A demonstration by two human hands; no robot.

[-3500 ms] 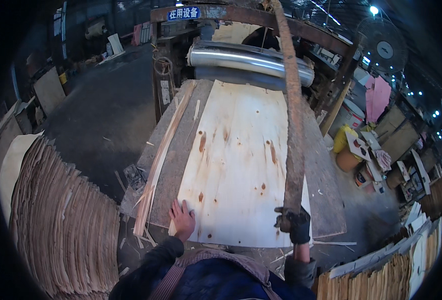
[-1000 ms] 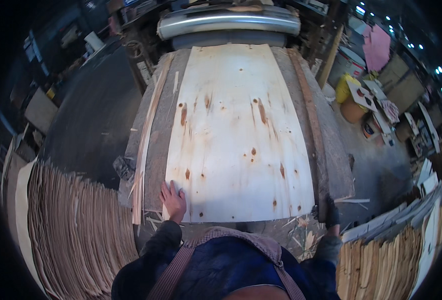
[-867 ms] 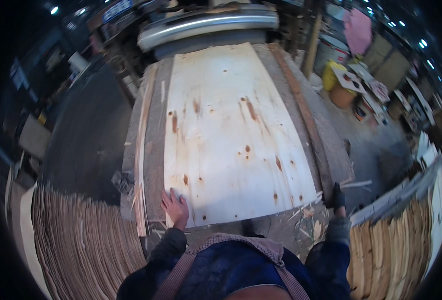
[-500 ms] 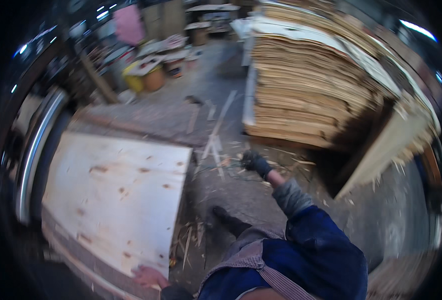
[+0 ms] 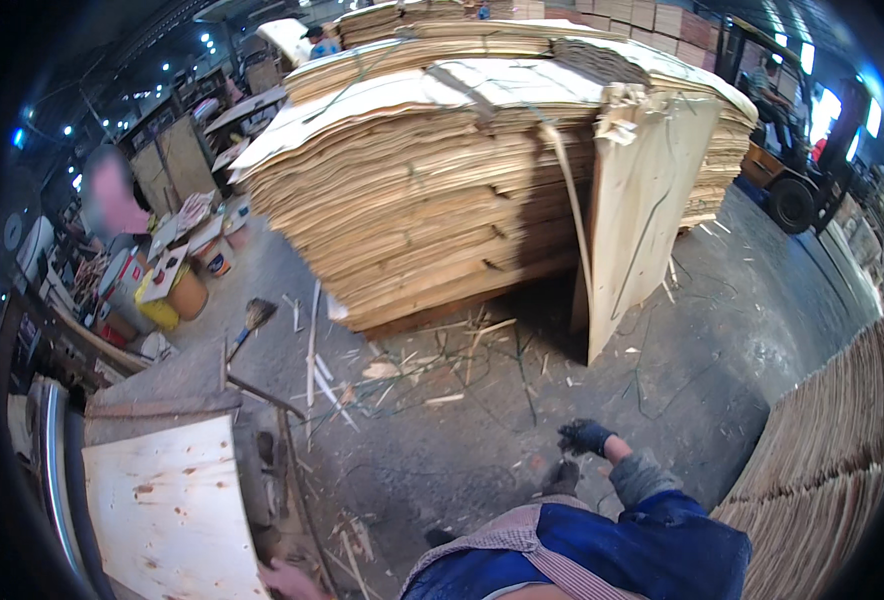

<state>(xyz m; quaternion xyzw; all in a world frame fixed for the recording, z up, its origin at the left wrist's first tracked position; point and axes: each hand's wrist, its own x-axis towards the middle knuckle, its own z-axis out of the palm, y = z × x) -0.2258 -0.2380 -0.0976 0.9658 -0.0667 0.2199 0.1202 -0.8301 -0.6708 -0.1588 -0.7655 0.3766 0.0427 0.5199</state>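
Note:
A pale wood veneer sheet [image 5: 167, 510] with brown knots lies at the lower left beside a shiny metal roller [image 5: 55, 480]. My bare left hand [image 5: 290, 579] is at the sheet's near right corner, its fingers stretched toward the edge and slightly blurred. I cannot tell whether it presses on the sheet. Over the floor in front of me hangs my right hand [image 5: 585, 437], in a dark glove, with loosely parted fingers and nothing in them.
A tall veneer stack [image 5: 432, 210] stands ahead, with an upright wood panel [image 5: 647, 220] leaning on it. Another stack [image 5: 822, 430] is at the right. A brush [image 5: 252, 322] and wood scraps [image 5: 442, 360] lie on the floor. A forklift [image 5: 787, 150] with a person aboard is far right.
My view has swung right, so the veneer sheet sits lower left and the right-hand stack and forklift show. My left hand, flat on the sheet before, is now at its edge.

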